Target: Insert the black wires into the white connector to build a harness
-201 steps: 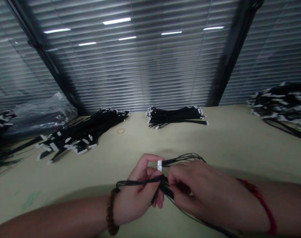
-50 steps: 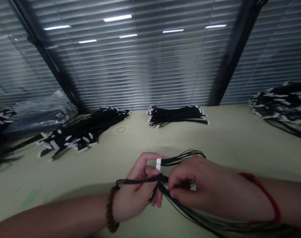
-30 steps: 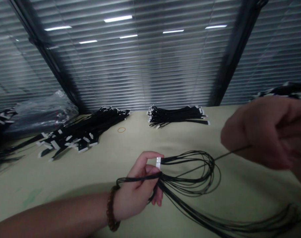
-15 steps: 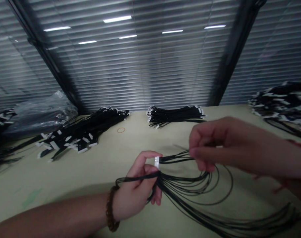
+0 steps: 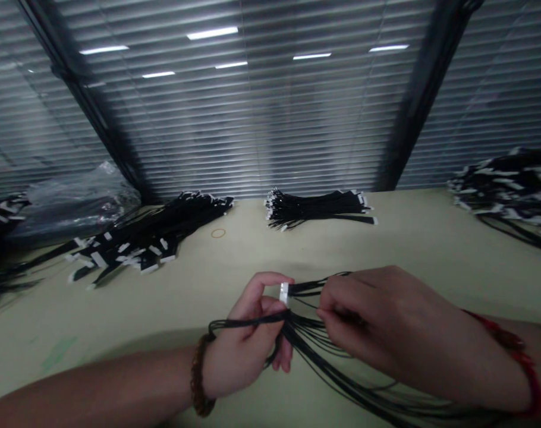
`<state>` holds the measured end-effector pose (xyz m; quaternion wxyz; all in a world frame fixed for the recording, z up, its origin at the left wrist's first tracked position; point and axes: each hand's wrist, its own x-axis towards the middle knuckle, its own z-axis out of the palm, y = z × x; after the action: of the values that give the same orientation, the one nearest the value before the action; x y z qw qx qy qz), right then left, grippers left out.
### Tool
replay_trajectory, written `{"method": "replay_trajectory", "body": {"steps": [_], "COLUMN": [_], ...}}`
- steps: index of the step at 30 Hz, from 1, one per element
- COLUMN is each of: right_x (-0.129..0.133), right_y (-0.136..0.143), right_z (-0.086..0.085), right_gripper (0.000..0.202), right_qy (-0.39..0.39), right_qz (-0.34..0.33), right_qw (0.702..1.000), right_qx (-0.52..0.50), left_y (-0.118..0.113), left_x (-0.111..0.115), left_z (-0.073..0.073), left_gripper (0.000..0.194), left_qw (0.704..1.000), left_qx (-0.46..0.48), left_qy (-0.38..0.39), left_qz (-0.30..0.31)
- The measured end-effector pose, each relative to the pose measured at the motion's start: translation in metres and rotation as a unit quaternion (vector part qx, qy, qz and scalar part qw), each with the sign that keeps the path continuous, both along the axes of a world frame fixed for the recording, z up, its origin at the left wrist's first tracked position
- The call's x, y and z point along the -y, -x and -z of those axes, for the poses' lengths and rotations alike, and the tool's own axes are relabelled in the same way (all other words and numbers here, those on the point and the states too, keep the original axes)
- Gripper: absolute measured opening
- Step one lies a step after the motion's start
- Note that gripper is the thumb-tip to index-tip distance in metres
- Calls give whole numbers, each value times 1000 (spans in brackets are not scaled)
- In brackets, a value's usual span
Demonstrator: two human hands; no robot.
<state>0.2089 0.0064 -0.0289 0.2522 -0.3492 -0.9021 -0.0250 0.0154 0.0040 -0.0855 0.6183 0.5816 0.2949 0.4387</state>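
Note:
Between the thumb and index finger of my left hand (image 5: pixel 248 342) is a small white connector (image 5: pixel 283 293). Several thin black wires (image 5: pixel 304 287) run out of its right side. More black wires (image 5: pixel 337 368) pass through the same hand and fan out to the lower right, with a loop bent back over the thumb. My right hand (image 5: pixel 373 327) is close to the connector on its right, fingers pinched together. A thin wire runs from the connector to those fingertips. Part of the wire bundle is hidden behind the right hand.
A bundle of black cables with white ends (image 5: pixel 319 208) lies at the back of the table (image 5: pixel 199 285). Further cable piles lie at left (image 5: pixel 150 235) and right (image 5: pixel 511 184). A clear plastic bag (image 5: pixel 83 202) and a rubber band (image 5: pixel 218 233) are also there. Window blinds (image 5: pixel 274 119) stand behind.
My right hand has come down and left, closer to the connector, and now covers part of the wires. My left hand keeps its hold almost unmoved.

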Motion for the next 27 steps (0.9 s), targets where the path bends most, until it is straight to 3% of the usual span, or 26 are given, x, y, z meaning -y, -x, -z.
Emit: {"method": "replay_trajectory", "body": {"steps": [21, 27], "right_x": [-1, 0], "right_y": [5, 7], "right_z": [2, 4], "right_gripper": [16, 18], "right_qy": [-19, -67], "right_qz": [-26, -31], "right_qw": [999, 997], "right_qx": [17, 20], "left_y": [3, 3], "left_x": [-1, 1], "left_z": [3, 4], "left_gripper": [31, 31], "left_qw": [1000, 1000], "left_qx": [-6, -5], "left_qy": [-11, -15], "left_qz": [18, 26]}}
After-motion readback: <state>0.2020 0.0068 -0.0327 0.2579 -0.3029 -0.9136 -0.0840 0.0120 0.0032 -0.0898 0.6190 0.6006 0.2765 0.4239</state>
